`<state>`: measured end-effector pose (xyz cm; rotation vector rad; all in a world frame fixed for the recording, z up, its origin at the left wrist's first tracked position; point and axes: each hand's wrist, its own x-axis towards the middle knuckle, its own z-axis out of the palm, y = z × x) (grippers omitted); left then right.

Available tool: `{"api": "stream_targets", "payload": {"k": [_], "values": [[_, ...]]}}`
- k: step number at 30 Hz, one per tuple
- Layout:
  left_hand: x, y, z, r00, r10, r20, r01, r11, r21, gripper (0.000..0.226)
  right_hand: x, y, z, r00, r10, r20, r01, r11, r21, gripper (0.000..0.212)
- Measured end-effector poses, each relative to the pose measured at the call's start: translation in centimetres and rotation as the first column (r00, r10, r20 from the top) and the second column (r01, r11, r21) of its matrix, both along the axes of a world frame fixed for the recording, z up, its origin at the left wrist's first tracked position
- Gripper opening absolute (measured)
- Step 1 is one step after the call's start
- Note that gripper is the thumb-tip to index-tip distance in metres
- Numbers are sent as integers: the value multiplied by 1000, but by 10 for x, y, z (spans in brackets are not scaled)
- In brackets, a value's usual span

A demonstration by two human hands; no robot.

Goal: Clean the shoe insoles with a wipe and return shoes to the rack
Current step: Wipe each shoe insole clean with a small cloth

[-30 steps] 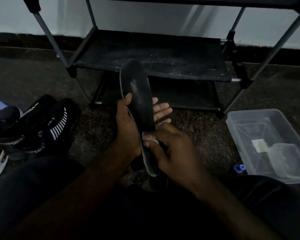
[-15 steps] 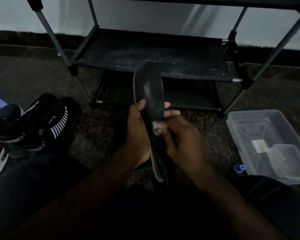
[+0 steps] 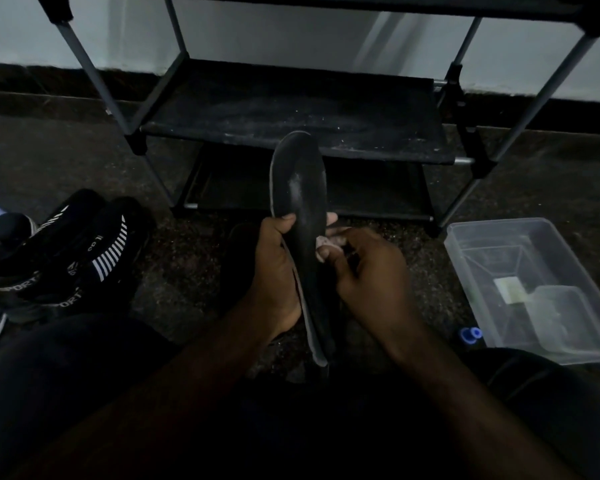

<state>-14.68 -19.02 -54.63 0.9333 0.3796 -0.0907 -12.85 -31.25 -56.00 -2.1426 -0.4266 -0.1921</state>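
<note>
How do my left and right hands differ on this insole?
The left hand grips the insole, thumb across its face; the right hand pinches a pale wipe instead. Left hand sits at its left edge, right hand at its right. Both work at the insole's middle.

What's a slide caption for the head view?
Left hand grips a dark insole; right hand pinches a wipe against it, before a shoe rack.
</note>
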Motion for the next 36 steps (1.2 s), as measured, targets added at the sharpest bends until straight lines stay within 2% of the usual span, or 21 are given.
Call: {"api": "stream_targets", "payload": {"k": [3,6,12,18,20,24,25,29,31,36], "values": [[1,3,3,1000,23,-5,-23,1000,-11,72,-12,5,4,988,144,-50,-141,988,60,7],[2,8,2,997,65,-51,-67,997,-39,70,-26,13,7,959,281,-30,-281,960,6,9],[-1,-2,-2,998,28,-54,-26,999,38,65,7,3,-9,996,-8,-85,6,1000,-23,7],[4,9,5,995,91,-50,-93,995,-40,64,-20,11,4,956,280,-93,-275,960,57,8],[2,6,5,997,64,-41,-66,997,-36,65,-14,8,1,968,238,-79,-233,970,65,5],[0,-3,0,1000,0,-17,0,1000,28,62,7,1,-8,995,-2,-103,11,996,92,4],[0,-2,1,1000,9,-9,-8,1000,27,63,6,2,-8,994,-1,-111,13,994,105,4],[2,7,2,998,58,-6,-58,998,0,71,-21,14,2,971,224,-85,-211,968,133,8],[2,8,-1,999,48,-9,-48,999,0,69,-22,14,2,963,261,-71,-250,959,133,8],[-1,-4,-6,998,-53,27,52,998,37,57,5,1,-9,993,-26,-113,37,995,94,4]]}}
